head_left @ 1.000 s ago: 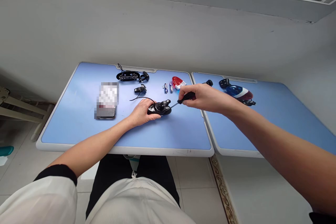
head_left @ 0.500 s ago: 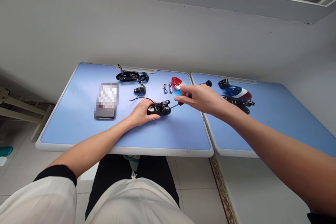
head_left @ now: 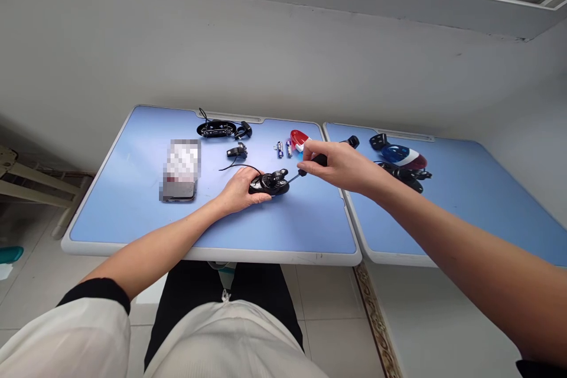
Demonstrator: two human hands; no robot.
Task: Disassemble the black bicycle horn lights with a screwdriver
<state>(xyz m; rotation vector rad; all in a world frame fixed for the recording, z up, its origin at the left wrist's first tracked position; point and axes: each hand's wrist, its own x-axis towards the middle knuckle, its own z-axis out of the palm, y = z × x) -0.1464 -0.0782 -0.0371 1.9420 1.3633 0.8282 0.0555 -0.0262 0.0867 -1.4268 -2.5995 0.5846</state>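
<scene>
Between hands (head_left: 240,190): black housing (head_left: 266,183), screwdriver (head_left: 302,172) at right end

Left hand (head_left: 243,190) gripping black housing (head_left: 256,184); right hand (head_left: 333,164) holding screwdriver (head_left: 319,159) to it

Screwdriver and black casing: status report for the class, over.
Left hand holding black casing. Right hand holding screwdriver, tip at casing's right end. Batteries farther back, off screwdriver's line.

Batteries (head_left: 289,149) behind device (head_left: 266,182); phone (head_left: 182,190) to left.
</scene>
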